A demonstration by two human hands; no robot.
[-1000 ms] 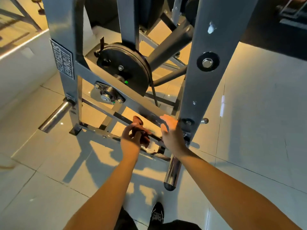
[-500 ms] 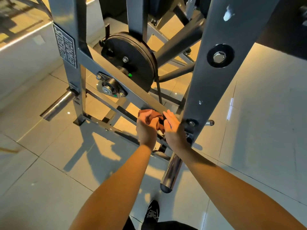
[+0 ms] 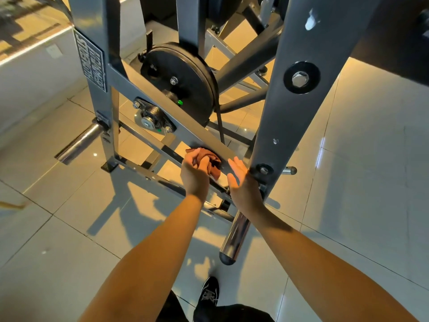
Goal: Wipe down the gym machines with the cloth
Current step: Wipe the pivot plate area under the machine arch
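Above tiled floor, left hand grips cloth against machine crossbar.

Two hands are showing, left hand and right hand, with one cloth. One gym machine is carrying one pulley wheel and two chrome pegs, far peg and near peg, possibly a third short stub. One shoe is showing.

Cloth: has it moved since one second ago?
Yes. The cloth, gripped in the left hand, went up from the thin rail to the slanted bar above it.
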